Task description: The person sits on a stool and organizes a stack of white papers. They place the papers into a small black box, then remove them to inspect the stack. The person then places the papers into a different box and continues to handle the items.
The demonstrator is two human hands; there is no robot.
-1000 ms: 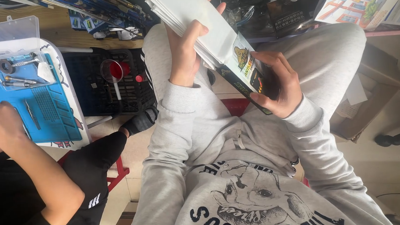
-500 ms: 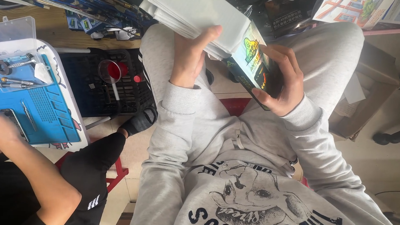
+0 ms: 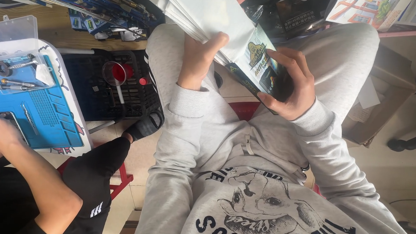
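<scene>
I sit in grey sweat clothes, looking down at my lap. My left hand [image 3: 201, 59] grips a fanned stack of flat white packets [image 3: 213, 16], thumb pressed across their faces. My right hand [image 3: 290, 83] holds the lower end of the same stack, fingers wrapped over a dark packet with a yellow and green printed label [image 3: 258, 58]. The stack hovers above my knees.
At left another person's arm [image 3: 23, 162] and hands rest on a blue work mat [image 3: 49, 114] with small metal tools. A black crate [image 3: 99, 86] holds a red magnifier [image 3: 116, 73]. A cardboard box [image 3: 380, 100] stands at right, and a red stool [image 3: 119, 179] is below.
The white packets have fanned wider and tilted up to the left. My right hand has shifted a little on the dark packet. The other person's hand has moved down the blue mat.
</scene>
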